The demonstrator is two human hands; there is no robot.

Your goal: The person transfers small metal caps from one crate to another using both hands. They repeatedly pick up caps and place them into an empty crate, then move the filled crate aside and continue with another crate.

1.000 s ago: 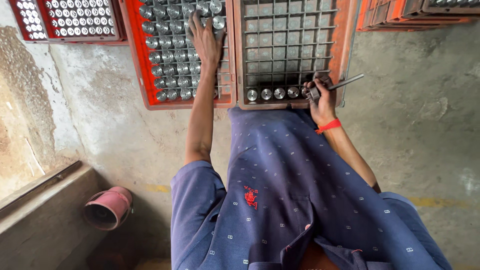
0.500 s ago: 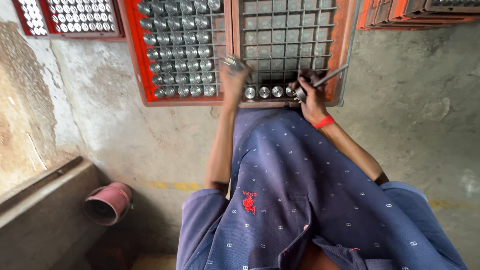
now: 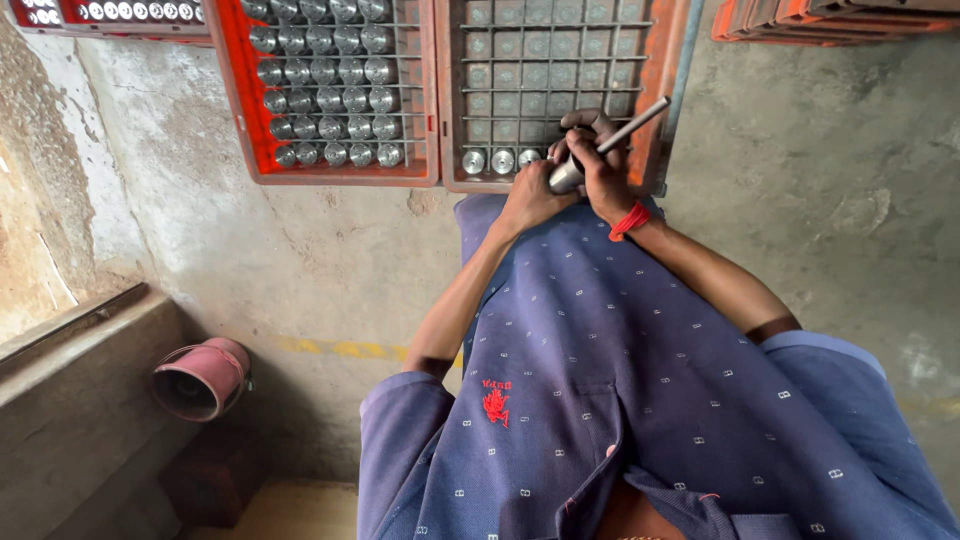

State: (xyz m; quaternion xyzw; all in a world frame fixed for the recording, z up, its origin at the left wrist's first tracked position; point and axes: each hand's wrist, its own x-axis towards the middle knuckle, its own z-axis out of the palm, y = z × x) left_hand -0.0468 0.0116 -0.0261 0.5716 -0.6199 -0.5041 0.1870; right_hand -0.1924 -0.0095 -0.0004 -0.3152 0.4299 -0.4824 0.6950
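Note:
My left hand (image 3: 527, 203) grips a small shiny metal cylinder (image 3: 565, 177) over the near edge of a red crate (image 3: 668, 100) with a mostly bare grid. My right hand (image 3: 598, 165), a red thread around its wrist, holds a thin metal rod (image 3: 632, 122) whose lower end meets the cylinder. The two hands touch. Three metal cylinders (image 3: 500, 160) stand in that crate's front row. To the left, a second red crate (image 3: 232, 100) is filled with several rows of the same cylinders (image 3: 330, 90).
More red crates lie at the top left (image 3: 100, 12) and top right (image 3: 830, 20) on the concrete floor (image 3: 830, 200). A pink bucket (image 3: 200, 378) lies on its side by a concrete ledge (image 3: 70, 400) at the lower left. My blue shirt fills the lower middle.
My left hand left the full crate, carried a cylinder to the right and joined my right hand. My right hand kept the rod and brought it onto the cylinder.

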